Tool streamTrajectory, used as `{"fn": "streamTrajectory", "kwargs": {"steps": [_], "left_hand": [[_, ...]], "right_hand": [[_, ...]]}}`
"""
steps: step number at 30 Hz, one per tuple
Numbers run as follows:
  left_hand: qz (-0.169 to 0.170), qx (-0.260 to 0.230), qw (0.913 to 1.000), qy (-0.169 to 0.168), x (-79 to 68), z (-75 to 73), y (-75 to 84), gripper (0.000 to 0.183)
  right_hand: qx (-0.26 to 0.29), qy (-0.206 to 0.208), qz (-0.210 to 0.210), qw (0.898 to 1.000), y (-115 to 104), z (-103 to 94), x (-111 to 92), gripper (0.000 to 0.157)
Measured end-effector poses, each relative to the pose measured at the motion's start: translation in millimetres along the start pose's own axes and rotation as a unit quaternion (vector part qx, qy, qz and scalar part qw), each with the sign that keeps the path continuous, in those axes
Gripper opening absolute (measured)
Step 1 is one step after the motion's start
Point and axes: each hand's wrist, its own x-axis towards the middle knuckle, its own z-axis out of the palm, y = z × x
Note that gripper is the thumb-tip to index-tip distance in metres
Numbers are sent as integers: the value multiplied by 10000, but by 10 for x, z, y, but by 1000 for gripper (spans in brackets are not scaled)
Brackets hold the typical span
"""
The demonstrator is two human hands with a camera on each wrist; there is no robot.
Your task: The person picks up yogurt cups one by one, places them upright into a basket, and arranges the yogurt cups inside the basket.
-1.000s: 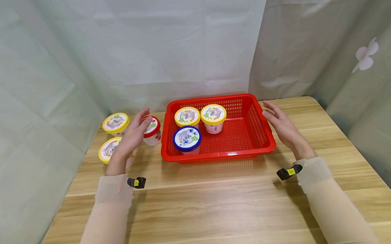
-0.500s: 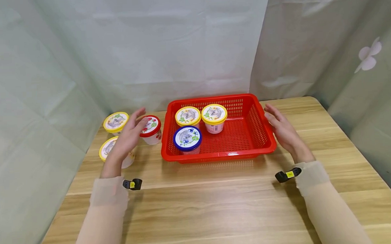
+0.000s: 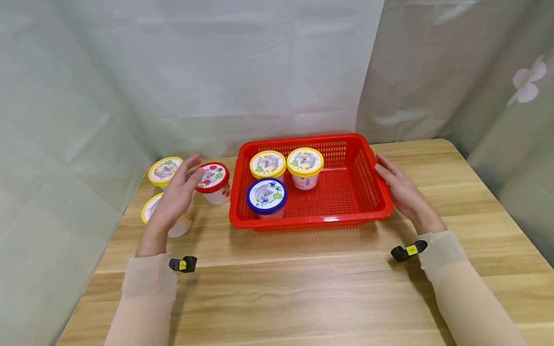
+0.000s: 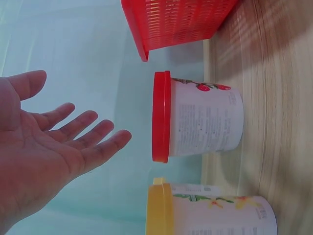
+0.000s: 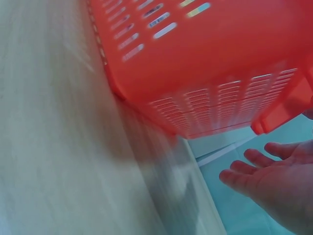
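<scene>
My left hand [image 3: 172,201] hovers with fingers spread above the lidded tubs left of the basket, holding nothing. Closest to its fingertips is a red-lidded tub [image 3: 214,178] with a cherry-like print. In the left wrist view, a gap shows between those fingers and the red lid [image 4: 161,117]. Partly behind the hand stand two yellow-lidded tubs, one farther back [image 3: 164,170] and one nearer [image 3: 181,226]. My right hand [image 3: 404,194] is at the right rim of a red plastic basket [image 3: 307,222], fingers extended along its outer side, thumb by the rim.
Inside the basket's left half stand two yellow-lidded tubs, one at the left [image 3: 267,164] and one near the middle [image 3: 305,161], plus a blue-lidded tub [image 3: 266,195] in front. A pale curtain [image 3: 254,65] hangs behind the wooden table [image 3: 282,296].
My left hand has drifted left, off the red-lidded tub, uncovering more of its lid. My right hand has come slightly lower and closer to the basket's rim. The tubs and basket stay put.
</scene>
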Motion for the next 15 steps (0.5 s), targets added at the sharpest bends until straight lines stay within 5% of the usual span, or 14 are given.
{"fn": "streamTrajectory", "kwargs": {"steps": [15], "left_hand": [[-35, 38, 10000, 84, -46, -50, -29, 65]], "right_hand": [[423, -98, 233, 9988, 65, 0, 2, 72]]}}
